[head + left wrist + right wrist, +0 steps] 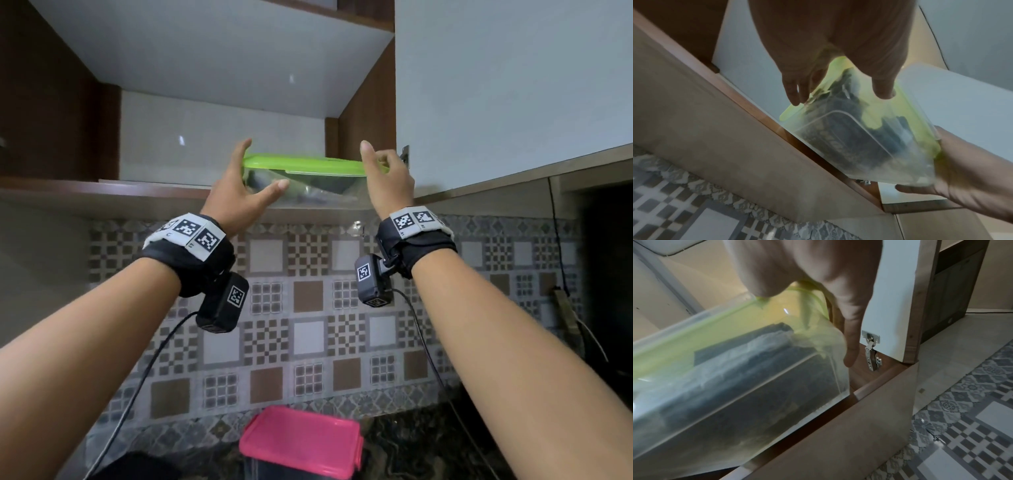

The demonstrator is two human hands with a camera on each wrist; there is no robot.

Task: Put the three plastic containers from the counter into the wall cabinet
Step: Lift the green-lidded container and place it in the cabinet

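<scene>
A clear plastic container with a green lid [301, 164] [859, 138] [735, 378], dark contents inside, sits tilted at the front edge of the wall cabinet's bottom shelf [102, 186]. My left hand [262, 166] [840, 95] holds its left end, fingers over the lid and thumb along the front wall. At the right end, my right hand [378, 156] [807, 327] grips it with fingers curled by the lid's edge and thumb raised. A pink-lidded container [301, 442] stands on the dark counter [411, 445] below. No third container is in view.
The cabinet's white door [513, 85] stands open on the right, its metal hinge [871, 352] close to my right fingers. An upper shelf [205, 44] spans the cabinet overhead. Patterned tiles [308, 308] cover the wall beneath. A black cable [561, 274] hangs at the right.
</scene>
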